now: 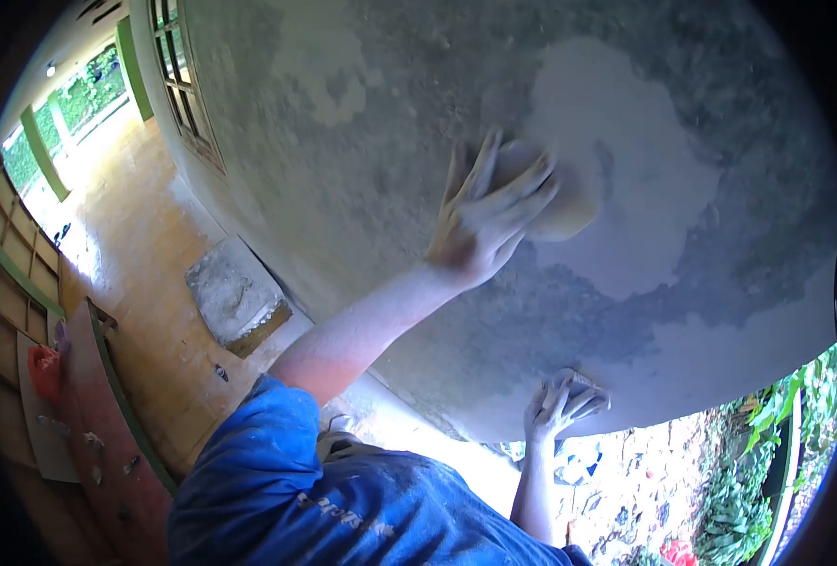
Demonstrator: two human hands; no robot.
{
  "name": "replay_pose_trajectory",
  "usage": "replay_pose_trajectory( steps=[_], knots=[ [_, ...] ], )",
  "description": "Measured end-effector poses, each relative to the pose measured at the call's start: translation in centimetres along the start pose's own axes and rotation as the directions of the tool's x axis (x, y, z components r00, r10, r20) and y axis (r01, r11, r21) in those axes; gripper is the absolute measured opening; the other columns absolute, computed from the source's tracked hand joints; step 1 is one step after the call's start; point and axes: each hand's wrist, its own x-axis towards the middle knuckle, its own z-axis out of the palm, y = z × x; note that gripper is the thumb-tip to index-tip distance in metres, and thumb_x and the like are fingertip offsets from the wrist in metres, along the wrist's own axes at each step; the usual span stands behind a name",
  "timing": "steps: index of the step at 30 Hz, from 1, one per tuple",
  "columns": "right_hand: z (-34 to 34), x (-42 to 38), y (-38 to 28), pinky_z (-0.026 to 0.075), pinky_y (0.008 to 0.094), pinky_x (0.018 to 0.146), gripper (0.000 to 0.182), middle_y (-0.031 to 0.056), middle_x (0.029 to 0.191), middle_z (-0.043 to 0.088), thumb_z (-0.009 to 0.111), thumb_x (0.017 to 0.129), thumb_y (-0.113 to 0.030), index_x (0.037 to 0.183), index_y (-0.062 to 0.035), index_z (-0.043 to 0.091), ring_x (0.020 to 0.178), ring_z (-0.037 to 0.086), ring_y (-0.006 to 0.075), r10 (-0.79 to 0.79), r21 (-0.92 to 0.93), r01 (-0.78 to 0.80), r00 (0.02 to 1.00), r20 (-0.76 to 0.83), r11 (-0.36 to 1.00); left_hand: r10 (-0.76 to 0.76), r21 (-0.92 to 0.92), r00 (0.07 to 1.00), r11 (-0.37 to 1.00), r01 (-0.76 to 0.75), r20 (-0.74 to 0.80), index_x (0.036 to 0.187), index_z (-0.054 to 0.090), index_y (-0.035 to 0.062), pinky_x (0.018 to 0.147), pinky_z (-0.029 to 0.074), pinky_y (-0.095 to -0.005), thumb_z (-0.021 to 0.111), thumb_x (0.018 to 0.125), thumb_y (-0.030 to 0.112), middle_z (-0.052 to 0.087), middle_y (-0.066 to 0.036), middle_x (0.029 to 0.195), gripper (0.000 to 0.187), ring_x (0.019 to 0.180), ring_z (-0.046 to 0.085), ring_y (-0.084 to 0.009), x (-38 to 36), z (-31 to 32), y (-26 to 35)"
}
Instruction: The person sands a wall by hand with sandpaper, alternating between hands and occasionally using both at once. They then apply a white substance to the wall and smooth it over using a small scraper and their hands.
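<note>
My left hand (494,217) is raised against a grey, patchy wall (390,226), its fingers spread over a pale, rounded flat piece (574,209). Motion blurs the outline of that piece, which lies at the edge of a lighter smooth patch (626,160). Lower on the right, near the wall's edge, my right hand (560,404) has its fingers bent over a small flat object (588,382). Only a thin rim of this object shows, so what it is stays unclear. Both hands look dusty.
A block with a grey top (234,288) stands on the tan floor (168,349) beside the wall. A reddish board (107,415) and a red bag (45,370) are at the left. A barred window (181,80) is at the upper left; green plants (744,500) grow at the lower right.
</note>
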Motion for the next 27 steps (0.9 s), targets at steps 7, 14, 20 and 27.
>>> replay_pose_trajectory(
  steps=[7, 14, 20, 27],
  knots=[
    [0.4, -0.1, -0.1, 0.007, 0.0715, 0.102, 0.062, 0.0269, 0.151, 0.006, 0.061, 0.087, -0.025, 0.142, -0.0142, 0.035, 0.136, 0.000, 0.0533, -0.018, -0.019, 0.017, 1.000, -0.020, 1.000, 0.157, 0.001, 0.982, 0.988, -0.157, -0.103, 0.118, 0.062, 0.0218, 0.108, 0.009, -0.0661, 0.062, 0.085, 0.020, 0.047, 0.007, 0.138, 0.032, 0.138, 0.019, -0.0397, 9.2, -0.6, -1.7],
    [0.5, -0.2, 0.1, 0.004, 0.0719, 0.102, 0.060, 0.0242, 0.151, 0.006, 0.061, 0.087, -0.028, 0.140, -0.0112, 0.039, 0.136, 0.000, 0.0532, -0.021, -0.016, 0.021, 0.999, -0.039, 1.000, 0.053, -0.018, 0.994, 0.998, -0.055, -0.100, 0.121, 0.059, 0.0240, 0.108, 0.011, -0.0675, 0.062, 0.086, 0.023, 0.048, 0.008, 0.136, 0.035, 0.138, 0.019, -0.0404, 2.6, 0.3, 0.6],
    [0.3, 0.0, -0.1, 0.004, 0.0713, 0.102, 0.060, 0.0253, 0.151, 0.006, 0.062, 0.086, -0.025, 0.140, -0.0113, 0.039, 0.136, -0.001, 0.0530, -0.026, -0.006, 0.026, 0.999, -0.029, 1.000, 0.053, 0.135, 0.998, 0.989, -0.056, 0.024, 0.122, 0.059, 0.0232, 0.106, 0.008, -0.0693, 0.062, 0.086, 0.023, 0.050, 0.007, 0.135, 0.036, 0.138, 0.019, -0.0411, 3.1, -0.5, -0.7],
    [0.6, 0.1, 0.1, 0.007, 0.0719, 0.102, 0.058, 0.0257, 0.151, 0.009, 0.061, 0.086, -0.024, 0.139, -0.0084, 0.040, 0.135, 0.002, 0.0544, -0.039, 0.001, 0.039, 0.997, -0.071, 0.999, 0.111, 0.041, 0.991, 0.993, -0.108, -0.081, 0.123, 0.058, 0.0219, 0.106, 0.007, -0.0705, 0.063, 0.085, 0.020, 0.047, 0.006, 0.138, 0.038, 0.138, 0.018, -0.0416, 7.3, -1.3, -0.1]
  ],
)
